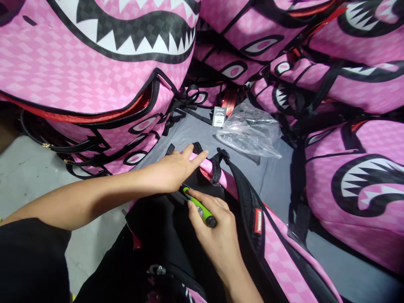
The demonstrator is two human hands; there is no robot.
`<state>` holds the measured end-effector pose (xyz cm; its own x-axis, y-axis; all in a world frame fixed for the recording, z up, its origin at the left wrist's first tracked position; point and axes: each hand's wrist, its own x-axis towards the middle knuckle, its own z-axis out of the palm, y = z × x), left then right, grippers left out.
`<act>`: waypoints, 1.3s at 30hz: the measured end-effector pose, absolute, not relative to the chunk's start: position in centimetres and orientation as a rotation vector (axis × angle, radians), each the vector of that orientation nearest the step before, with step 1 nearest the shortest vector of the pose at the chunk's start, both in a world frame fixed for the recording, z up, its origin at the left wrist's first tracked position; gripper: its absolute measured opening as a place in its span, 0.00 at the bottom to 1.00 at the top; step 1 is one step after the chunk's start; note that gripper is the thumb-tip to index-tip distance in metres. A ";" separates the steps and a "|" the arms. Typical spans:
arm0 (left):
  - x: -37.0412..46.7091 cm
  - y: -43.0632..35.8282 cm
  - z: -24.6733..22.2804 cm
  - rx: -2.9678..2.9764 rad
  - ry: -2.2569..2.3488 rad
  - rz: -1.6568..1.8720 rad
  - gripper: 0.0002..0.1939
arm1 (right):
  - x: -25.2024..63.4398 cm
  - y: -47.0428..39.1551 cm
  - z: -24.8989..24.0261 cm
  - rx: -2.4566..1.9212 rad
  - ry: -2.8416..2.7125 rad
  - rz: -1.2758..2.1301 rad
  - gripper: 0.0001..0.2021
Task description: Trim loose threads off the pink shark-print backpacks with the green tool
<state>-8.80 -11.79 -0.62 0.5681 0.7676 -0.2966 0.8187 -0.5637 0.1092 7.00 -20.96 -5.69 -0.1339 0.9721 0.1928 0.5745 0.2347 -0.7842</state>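
A pink checkered backpack (pixel 279 248) with black straps lies across my lap, its black back panel towards me. My left hand (pixel 176 168) reaches over the bag's top edge. Its visible fingers are spread and touch the pink trim beside the black top loop (pixel 216 166); the other fingers are hidden. My right hand (pixel 217 227) is closed around a slim green tool (pixel 198 208) with a black end. The tool's dark front end points up and left, just below my left wrist, and its tip cannot be made out against the black fabric. A red label (pixel 258 221) sits on the shoulder strap.
Stacked pink shark-mouth backpacks (pixel 120 80) rise at the left, the top one partly unzipped. More backpacks (pixel 362 185) are piled at the right and back. On the grey surface (pixel 271 176) lie a clear plastic bag (pixel 252 130) and a white hang tag (pixel 219 117).
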 end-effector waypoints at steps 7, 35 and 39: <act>-8.6 -11.7 -0.2 2.518 1.326 -0.364 0.50 | 7.2 -20.8 -5.7 -1.454 -1.772 0.809 0.11; -8.3 -10.6 -0.8 2.400 1.354 -0.206 0.47 | 19.1 -5.5 -4.8 -2.267 -2.256 0.168 0.17; -7.8 -9.7 -0.5 2.297 1.393 -0.236 0.42 | 19.8 1.9 -9.8 -2.283 -2.434 0.124 0.16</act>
<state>-7.76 -9.68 -0.51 0.4781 0.7993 -0.3642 0.8747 -0.3954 0.2804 19.78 1.85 -9.79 -0.0549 0.9795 -0.1938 0.9941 0.0717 0.0810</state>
